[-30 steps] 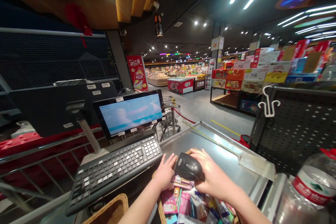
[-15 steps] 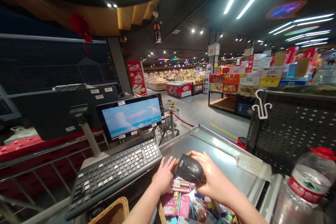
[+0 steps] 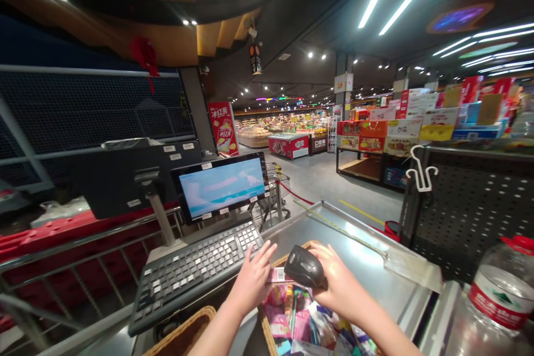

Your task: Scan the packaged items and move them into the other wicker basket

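My right hand is wrapped round a black handheld barcode scanner, its head tilted toward my left hand. In my left hand is a pink packet with a white barcode label facing up, just beside the scanner's head. The left fingers stretch forward, and the grip itself is hidden beneath the hand. Below both hands, a wicker basket holds many small colourful packets.
A black keyboard lies to the left, below a lit monitor. Another wicker basket stands at the lower left. Ahead is a metal counter. A large water bottle and a black perforated rack are at the right.
My left hand has lifted the pink packet up from the basket's contents toward the scanner's head. The right hand still holds the scanner almost in place. The view has shifted slightly.
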The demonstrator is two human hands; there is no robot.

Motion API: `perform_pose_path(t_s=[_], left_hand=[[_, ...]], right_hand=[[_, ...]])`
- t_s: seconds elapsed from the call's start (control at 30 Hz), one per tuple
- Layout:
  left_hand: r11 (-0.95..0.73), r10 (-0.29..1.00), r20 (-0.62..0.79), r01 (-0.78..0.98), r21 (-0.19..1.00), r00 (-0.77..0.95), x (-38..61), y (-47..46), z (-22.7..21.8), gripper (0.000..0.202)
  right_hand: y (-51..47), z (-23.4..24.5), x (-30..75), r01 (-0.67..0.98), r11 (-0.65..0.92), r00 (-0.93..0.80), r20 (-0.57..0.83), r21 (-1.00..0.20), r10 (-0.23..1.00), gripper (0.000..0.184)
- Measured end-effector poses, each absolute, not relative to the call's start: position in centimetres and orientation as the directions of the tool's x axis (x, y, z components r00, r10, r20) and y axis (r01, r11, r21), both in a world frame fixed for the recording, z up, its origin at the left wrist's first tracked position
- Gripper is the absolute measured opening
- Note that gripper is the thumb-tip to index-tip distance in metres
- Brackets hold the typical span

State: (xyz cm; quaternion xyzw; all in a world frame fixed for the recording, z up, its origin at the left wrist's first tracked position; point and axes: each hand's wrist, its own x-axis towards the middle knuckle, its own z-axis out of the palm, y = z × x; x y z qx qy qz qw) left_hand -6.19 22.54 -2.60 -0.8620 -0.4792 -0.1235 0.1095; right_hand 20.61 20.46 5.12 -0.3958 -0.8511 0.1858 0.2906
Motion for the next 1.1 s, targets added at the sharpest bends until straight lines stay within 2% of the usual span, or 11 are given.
perform_pose_path(t_s=[0.27,0.43,0.53,0.77,0.97,1.1], left_hand=[[-0.369,0.775,0.493,0.917,-0.153,0.394,-10.0,18.7,2.9,0.015],[-0.286,0.752,0.554,0.935,-0.211,0.356,-12.1,16.8,4.9,0.015],[-0.248,0.74,0.585,0.943,-0.221,0.332,-13.2,15.9,5.4,0.014],[-0.22,0.662,0.692,0.957,-0.19,0.29,-15.5,14.0,5.5,0.01],[-0.178,0.678,0.685,0.964,-0.198,0.265,-16.7,12.2,5.6,0.009],[-0.163,0.694,0.678,0.969,-0.183,0.245,-17.3,11.4,5.5,0.011]], right_hand=[[18.4,6.7,17.9,0.503,0.712,-0.608,0.386,-0.49,0.694,0.041],[17.5,7.4,16.3,0.531,0.695,-0.616,0.343,-0.485,0.709,0.055],[17.1,7.8,15.4,0.528,0.7,-0.628,0.334,-0.481,0.703,0.061],[16.1,7.9,13.5,0.506,0.725,-0.657,0.336,-0.468,0.675,0.058],[15.3,7.9,12.5,0.474,0.754,-0.68,0.356,-0.454,0.641,0.052],[14.9,7.8,12.1,0.45,0.768,-0.693,0.365,-0.455,0.622,0.058]])
